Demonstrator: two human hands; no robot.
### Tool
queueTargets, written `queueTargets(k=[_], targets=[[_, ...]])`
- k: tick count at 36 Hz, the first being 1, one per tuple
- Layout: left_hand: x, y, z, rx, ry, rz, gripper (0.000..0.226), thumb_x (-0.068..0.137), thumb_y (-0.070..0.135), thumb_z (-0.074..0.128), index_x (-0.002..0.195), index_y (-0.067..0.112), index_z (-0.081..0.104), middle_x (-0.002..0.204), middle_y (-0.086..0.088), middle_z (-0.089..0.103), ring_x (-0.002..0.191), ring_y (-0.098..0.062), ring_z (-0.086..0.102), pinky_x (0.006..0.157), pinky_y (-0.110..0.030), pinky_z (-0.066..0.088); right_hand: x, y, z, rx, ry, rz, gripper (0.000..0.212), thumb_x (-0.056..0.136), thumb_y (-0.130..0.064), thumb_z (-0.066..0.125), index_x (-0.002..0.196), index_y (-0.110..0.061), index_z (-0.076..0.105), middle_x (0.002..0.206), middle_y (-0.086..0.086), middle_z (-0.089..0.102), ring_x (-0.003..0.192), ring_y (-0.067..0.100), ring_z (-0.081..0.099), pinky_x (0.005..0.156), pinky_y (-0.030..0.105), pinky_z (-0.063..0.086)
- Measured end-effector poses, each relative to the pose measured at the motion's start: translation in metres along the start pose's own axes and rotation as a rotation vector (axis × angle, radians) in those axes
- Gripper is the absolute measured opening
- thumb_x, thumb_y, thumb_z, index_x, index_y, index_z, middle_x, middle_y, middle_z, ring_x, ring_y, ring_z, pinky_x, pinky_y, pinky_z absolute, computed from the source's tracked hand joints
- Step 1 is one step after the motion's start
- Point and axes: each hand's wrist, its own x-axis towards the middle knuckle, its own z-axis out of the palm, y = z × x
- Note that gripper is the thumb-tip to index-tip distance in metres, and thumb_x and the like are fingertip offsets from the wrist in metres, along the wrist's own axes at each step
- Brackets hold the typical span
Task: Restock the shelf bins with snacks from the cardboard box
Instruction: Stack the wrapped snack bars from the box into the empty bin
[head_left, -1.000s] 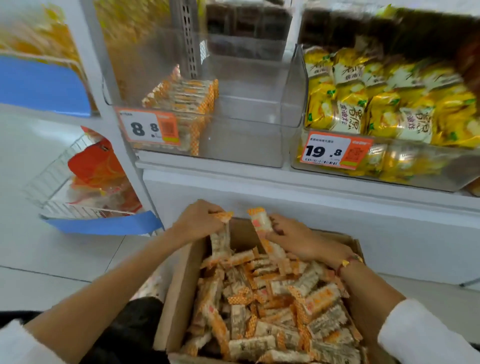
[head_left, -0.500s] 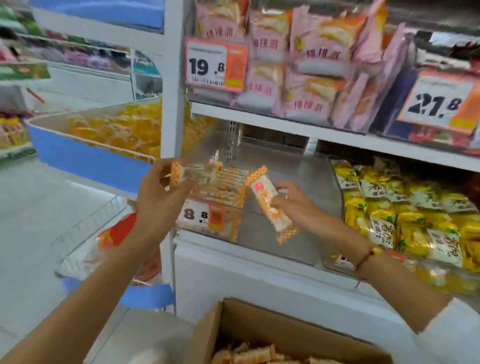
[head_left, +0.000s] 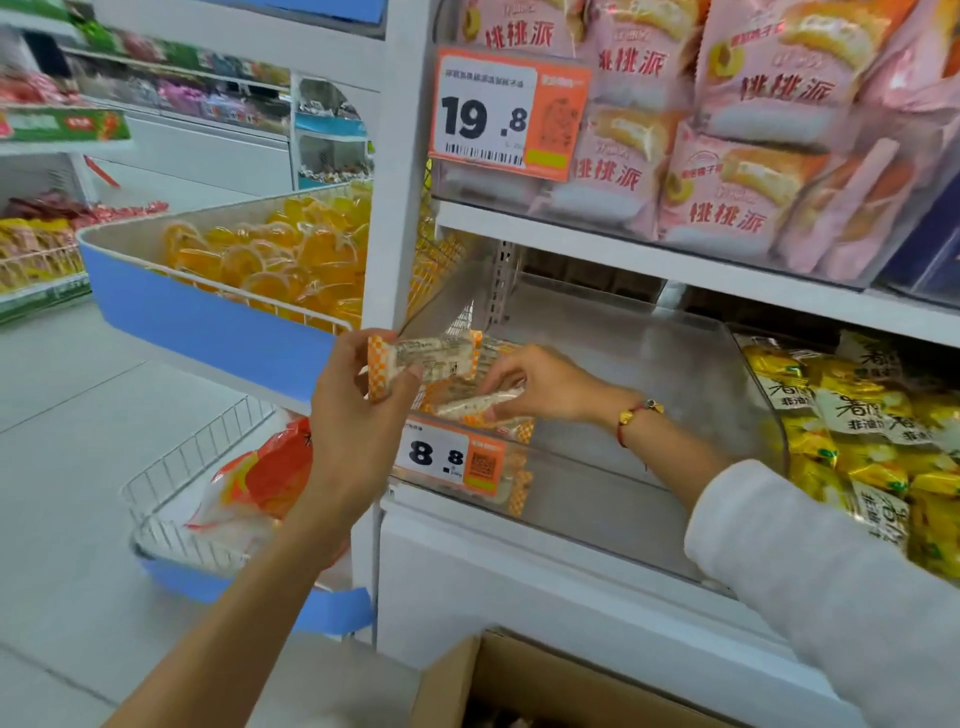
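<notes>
My left hand (head_left: 358, 415) holds an orange-and-white wrapped snack bar (head_left: 423, 358) level, just in front of the clear shelf bin (head_left: 623, 499) marked 8.8. My right hand (head_left: 540, 384) reaches over the bin's front wall and pinches a second snack bar (head_left: 480, 402), low over a small stack of the same bars (head_left: 511, 431) at the bin's left side. The rest of that bin is bare. The cardboard box (head_left: 452, 680) stands open at the bottom edge; its contents are mostly out of frame.
Yellow snack packs (head_left: 862, 431) fill the bin to the right. Pink packs (head_left: 727, 156) sit on the shelf above. A white upright post (head_left: 395, 208) borders the bin on the left. Beyond it hang a blue-fronted basket of orange jellies (head_left: 260, 270) and a lower wire basket (head_left: 208, 499).
Both hands rose from the box with a bar each. In the last half second my right hand turned its bar flat and lowered it over the stack inside the bin.
</notes>
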Motion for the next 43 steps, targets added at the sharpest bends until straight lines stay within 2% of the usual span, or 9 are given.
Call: queueTargets(k=[8, 12, 17, 23, 29, 32, 35, 37, 43], targets=[[0.003, -0.004, -0.004, 0.011, 0.031, -0.014, 0.023, 0.088, 0.015, 0.068, 0.107, 0.021, 0.056, 0.089, 0.009, 0.063, 0.08, -0.004, 0.061, 0.069, -0.011, 0.047, -0.006, 0.008, 0.028, -0.17, 0.208, -0.026, 0.028, 0.079, -0.039, 0.075, 0.104, -0.028, 0.074, 0.111, -0.004, 0.065, 0.097, 0.013, 0.054, 0.067, 0.025, 0.04], [0.003, -0.003, 0.0, 0.0, 0.033, -0.037, 0.023, 0.087, 0.015, 0.068, 0.103, 0.027, 0.055, 0.09, 0.006, 0.064, 0.082, -0.008, 0.062, 0.075, -0.018, 0.05, -0.003, 0.005, 0.023, -0.117, 0.03, 0.0, 0.029, 0.086, -0.031, 0.07, 0.114, -0.025, 0.071, 0.09, -0.02, 0.058, 0.086, 0.008, 0.047, 0.059, 0.017, 0.033], [0.003, 0.0, 0.006, -0.054, 0.016, -0.06, 0.024, 0.088, 0.014, 0.068, 0.109, 0.017, 0.057, 0.09, 0.003, 0.066, 0.078, 0.0, 0.063, 0.072, -0.015, 0.051, -0.001, 0.011, 0.013, 0.023, -0.189, 0.023, 0.037, 0.088, -0.004, 0.064, 0.121, -0.019, 0.067, 0.108, -0.005, 0.064, 0.094, 0.012, 0.056, 0.079, 0.024, 0.048], [0.003, 0.0, 0.011, -0.109, -0.014, -0.117, 0.028, 0.087, 0.012, 0.068, 0.112, 0.018, 0.057, 0.092, 0.001, 0.066, 0.086, -0.009, 0.064, 0.081, -0.022, 0.053, -0.006, 0.016, 0.022, 0.131, -0.021, 0.043, 0.021, 0.081, -0.012, 0.075, 0.102, -0.011, 0.075, 0.103, 0.004, 0.074, 0.096, 0.012, 0.067, 0.09, 0.027, 0.053], [0.001, 0.001, 0.013, -0.117, -0.075, -0.155, 0.032, 0.089, 0.017, 0.066, 0.119, 0.017, 0.056, 0.107, -0.005, 0.067, 0.096, -0.015, 0.066, 0.085, -0.028, 0.054, -0.018, 0.014, -0.01, 0.473, 0.134, 0.169, 0.047, 0.086, -0.007, 0.068, 0.131, -0.018, 0.056, 0.124, 0.005, 0.063, 0.105, 0.014, 0.061, 0.085, 0.022, 0.05], [0.0, 0.005, 0.021, -0.088, -0.118, -0.133, 0.026, 0.091, 0.02, 0.064, 0.115, 0.023, 0.054, 0.098, 0.006, 0.064, 0.084, -0.003, 0.063, 0.066, -0.009, 0.05, -0.037, 0.004, -0.026, 0.44, 0.177, 0.088, 0.071, 0.081, -0.005, 0.072, 0.139, -0.03, 0.041, 0.141, -0.005, 0.047, 0.126, 0.009, 0.043, 0.098, 0.021, 0.037], [-0.002, 0.004, 0.032, -0.079, -0.184, -0.106, 0.024, 0.092, 0.02, 0.063, 0.115, 0.02, 0.056, 0.095, 0.008, 0.066, 0.074, 0.007, 0.063, 0.055, -0.006, 0.046, -0.055, -0.007, -0.037, 0.424, 0.009, -0.023, 0.058, 0.084, -0.005, 0.068, 0.133, -0.031, 0.051, 0.135, -0.013, 0.052, 0.121, -0.008, 0.045, 0.088, 0.002, 0.034], [-0.003, 0.003, 0.038, -0.036, -0.231, -0.086, 0.023, 0.091, 0.022, 0.063, 0.113, 0.018, 0.056, 0.092, 0.009, 0.065, 0.071, 0.009, 0.061, 0.053, -0.006, 0.045, -0.064, -0.01, -0.04, 0.492, -0.022, -0.047, 0.045, 0.085, -0.005, 0.067, 0.124, -0.027, 0.059, 0.123, -0.015, 0.06, 0.111, -0.011, 0.053, 0.088, 0.004, 0.039], [-0.009, -0.018, 0.044, 0.34, -0.296, 0.16, 0.039, 0.089, 0.043, 0.062, 0.123, 0.027, 0.052, 0.118, 0.008, 0.063, 0.11, -0.012, 0.056, 0.094, -0.032, 0.045, -0.055, 0.015, -0.035, 0.37, 0.215, -0.01, 0.029, 0.081, -0.004, 0.073, 0.104, -0.021, 0.067, 0.104, -0.004, 0.069, 0.09, -0.008, 0.06, 0.081, 0.009, 0.044]])
